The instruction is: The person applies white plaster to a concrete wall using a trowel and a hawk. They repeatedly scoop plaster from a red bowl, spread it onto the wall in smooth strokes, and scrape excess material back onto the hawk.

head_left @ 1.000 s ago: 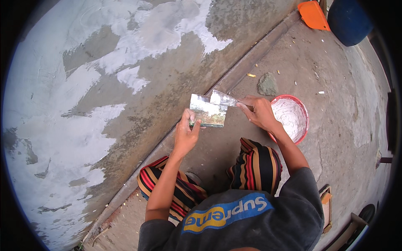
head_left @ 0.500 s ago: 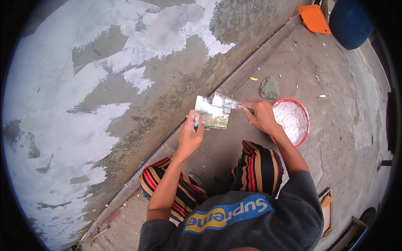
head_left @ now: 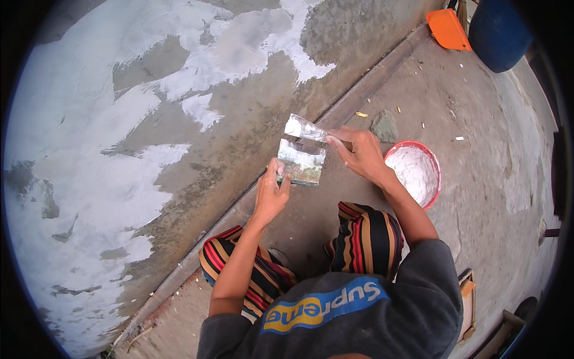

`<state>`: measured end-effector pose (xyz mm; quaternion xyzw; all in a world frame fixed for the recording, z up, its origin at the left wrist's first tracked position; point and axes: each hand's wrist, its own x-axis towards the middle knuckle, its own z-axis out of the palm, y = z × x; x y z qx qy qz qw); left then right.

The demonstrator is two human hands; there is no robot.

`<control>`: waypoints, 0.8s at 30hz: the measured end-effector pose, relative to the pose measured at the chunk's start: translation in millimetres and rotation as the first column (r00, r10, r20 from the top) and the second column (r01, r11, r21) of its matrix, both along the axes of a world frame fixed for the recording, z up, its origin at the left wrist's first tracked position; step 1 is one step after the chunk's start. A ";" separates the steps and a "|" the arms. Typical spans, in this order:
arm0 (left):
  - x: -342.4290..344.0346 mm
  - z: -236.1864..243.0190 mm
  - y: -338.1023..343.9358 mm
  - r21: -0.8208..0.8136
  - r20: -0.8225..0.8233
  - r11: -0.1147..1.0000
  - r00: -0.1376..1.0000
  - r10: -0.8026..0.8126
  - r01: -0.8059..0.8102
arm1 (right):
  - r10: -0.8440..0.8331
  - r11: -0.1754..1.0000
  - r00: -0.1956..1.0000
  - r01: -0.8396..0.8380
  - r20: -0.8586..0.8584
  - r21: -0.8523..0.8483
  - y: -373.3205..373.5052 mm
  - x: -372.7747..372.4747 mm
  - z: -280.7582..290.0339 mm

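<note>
My left hand [head_left: 272, 191] grips a wide, square metal scraper [head_left: 302, 164] smeared with white paste, held out above the floor near the wall's base. My right hand [head_left: 359, 152] holds a narrower putty knife [head_left: 304, 127], its blade carrying white paste just over the top edge of the wide one; I cannot tell whether they touch. Beside my right hand, a red-rimmed tub [head_left: 418, 173] of white paste sits on the concrete floor. To my left rises a grey wall [head_left: 227, 137] patched with white coating.
A grey rock [head_left: 384, 125] lies behind the tub. An orange scoop [head_left: 448, 30] and blue barrel [head_left: 499, 33] stand at back right. A ledge [head_left: 350, 96] runs along the wall's base. A wooden object [head_left: 468, 302] lies at lower right, near my striped knees [head_left: 365, 239].
My right hand has moved up and left with the putty knife, raising its blade from the wide scraper's face to its top edge. My left hand has barely moved.
</note>
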<state>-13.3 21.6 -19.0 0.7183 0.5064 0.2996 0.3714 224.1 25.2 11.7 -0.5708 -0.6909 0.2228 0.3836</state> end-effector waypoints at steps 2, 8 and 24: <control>-8.0 5.1 4.4 -0.096 0.041 0.995 0.999 0.035 -0.030 | -0.026 0.998 0.998 0.030 0.062 -0.053 -5.7 19.8 -0.3; 5.1 -4.0 1.3 -0.099 0.269 0.995 0.963 -0.003 0.031 | -0.009 0.999 0.989 0.017 0.148 -0.050 -20.4 21.7 -28.8; -3.7 -1.7 2.8 -0.045 0.028 0.997 0.998 0.058 -0.057 | 0.023 0.999 0.997 -0.020 0.080 -0.039 -7.5 2.4 -14.8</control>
